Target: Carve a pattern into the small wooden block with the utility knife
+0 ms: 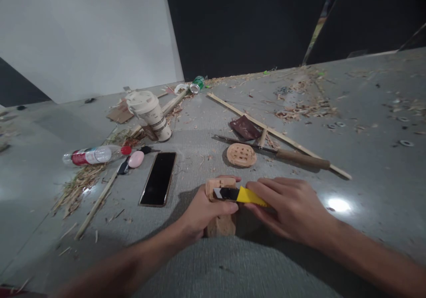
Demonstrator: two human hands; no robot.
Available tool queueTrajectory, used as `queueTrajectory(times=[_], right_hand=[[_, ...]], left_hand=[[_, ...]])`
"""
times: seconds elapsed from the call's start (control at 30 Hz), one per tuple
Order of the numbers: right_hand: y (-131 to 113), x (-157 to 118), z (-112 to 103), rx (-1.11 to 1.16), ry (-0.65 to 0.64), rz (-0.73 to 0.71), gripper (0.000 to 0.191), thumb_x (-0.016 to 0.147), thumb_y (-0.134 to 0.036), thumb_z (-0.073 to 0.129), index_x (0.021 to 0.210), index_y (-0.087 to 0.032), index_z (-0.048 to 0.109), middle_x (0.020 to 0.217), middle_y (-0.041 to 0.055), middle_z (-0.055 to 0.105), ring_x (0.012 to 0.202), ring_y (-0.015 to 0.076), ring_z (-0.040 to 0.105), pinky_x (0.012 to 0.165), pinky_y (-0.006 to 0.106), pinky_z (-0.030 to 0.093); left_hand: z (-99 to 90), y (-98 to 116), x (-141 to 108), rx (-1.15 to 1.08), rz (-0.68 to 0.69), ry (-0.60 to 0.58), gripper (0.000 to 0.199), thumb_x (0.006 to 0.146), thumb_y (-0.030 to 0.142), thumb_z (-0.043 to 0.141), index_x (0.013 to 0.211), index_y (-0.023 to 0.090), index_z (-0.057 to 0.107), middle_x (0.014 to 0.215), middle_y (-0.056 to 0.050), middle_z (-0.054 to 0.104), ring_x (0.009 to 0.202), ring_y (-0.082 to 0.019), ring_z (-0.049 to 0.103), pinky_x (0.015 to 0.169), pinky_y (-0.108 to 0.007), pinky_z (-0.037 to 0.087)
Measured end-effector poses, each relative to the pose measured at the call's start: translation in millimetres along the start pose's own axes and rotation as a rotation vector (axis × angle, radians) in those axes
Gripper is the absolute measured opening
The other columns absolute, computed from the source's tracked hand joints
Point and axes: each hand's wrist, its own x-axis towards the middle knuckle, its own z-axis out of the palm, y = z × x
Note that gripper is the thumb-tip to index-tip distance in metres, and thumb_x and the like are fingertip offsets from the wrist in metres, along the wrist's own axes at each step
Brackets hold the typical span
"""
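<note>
Both forearms are slanting in from the near corners and converging low over the gray surface (pixel 259 267). R hand (pixel 282 200) is sitting palm down, knuckles up, fingers and thumb pinching the yellow handle of a utility knife (pixel 251 196). L hand (pixel 209 207) is wrapping a tan wood-like block (pixel 221 227), thumb crossing its near face, a fingertip or so showing at the far edge. Block's right btwn the hands; knife blade is lying over its upper part, can't tell if it's cutting in.

Rest, big to small: a long wooden stick (pixel 293 141) is running diagonally beyond the R hand, w/ a long-handled tool (pixel 302 160) lying on the near side of it. Lidded paper cup (pixel 155 118) is standing up-left, w/ a plastic bottle (pixel 89 155) on its side nearer, red cap pointing R. Dark-screened phone (pixel 158 178) is lying L of the block, well apart. Brownish pouch (pixel 245 127) is resting by the stick. Oval holed piece (pixel 241 155) is sitting just past the hands, blocking the way fwd to the tool. Green can (pixel 197 85) is lying far back; pink rounded thing (pixel 136 159) is resting btwn bottle cap & phone. Shavings (pixel 81 187) are littering the L side.
</note>
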Motion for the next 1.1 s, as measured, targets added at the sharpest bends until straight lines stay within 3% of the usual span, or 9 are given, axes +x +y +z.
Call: queueTrajectory(times=[0.23, 0.53, 0.83, 1.1], right_hand=[[0.6, 2.1, -2.9, 0.016, -0.014, -0.039, 0.015, 0.109, -0.034, 0.054, 0.107, -0.021, 0.062, 0.082, -0.0013, 0.067, 0.069, 0.0179, 0.062, 0.065, 0.036, 0.036], [1.8, 2.4, -2.5, 0.005, -0.01, -0.03, 0.02, 0.11, -0.035, 0.052, 0.107, -0.02, 0.064, 0.082, 0.0, 0.067, 0.068, 0.0186, 0.063, 0.064, 0.036, 0.036], [-3.7, -2.6, 5.3, -0.105, 0.057, -0.007, 0.027, 0.112, -0.039, 0.049, 0.112, -0.017, 0.066, 0.082, 0.0035, 0.073, 0.07, 0.0196, 0.068, 0.063, 0.036, 0.038], [-10.5, -4.0, 13.3, -0.143, 0.14, 0.0, 0.025, 0.112, -0.037, 0.049, 0.107, -0.018, 0.065, 0.079, 0.002, 0.072, 0.062, 0.017, 0.063, 0.062, 0.033, 0.039]], left_hand=[[4.7, 1.9, -0.7, 0.046, -0.028, 0.079, 0.055, 0.066, 0.024, 0.096, 0.119, 0.024, 0.083, 0.103, -0.002, 0.081, 0.089, -0.015, 0.072, 0.083, -0.025, 0.057], [-0.4, -2.9, 1.9, 0.122, 0.011, 0.074, 0.055, 0.066, 0.028, 0.099, 0.118, 0.023, 0.083, 0.106, -0.003, 0.082, 0.093, -0.015, 0.073, 0.087, -0.026, 0.058], [2.6, -5.8, 1.7, 0.135, 0.048, 0.107, 0.042, 0.064, 0.04, 0.101, 0.093, 0.016, 0.082, 0.087, -0.004, 0.077, 0.08, -0.016, 0.069, 0.08, -0.028, 0.056], [3.0, -6.5, -2.6, 0.129, 0.041, 0.141, 0.042, 0.068, 0.041, 0.099, 0.095, 0.015, 0.08, 0.093, -0.006, 0.077, 0.084, -0.018, 0.07, 0.082, -0.03, 0.056]])
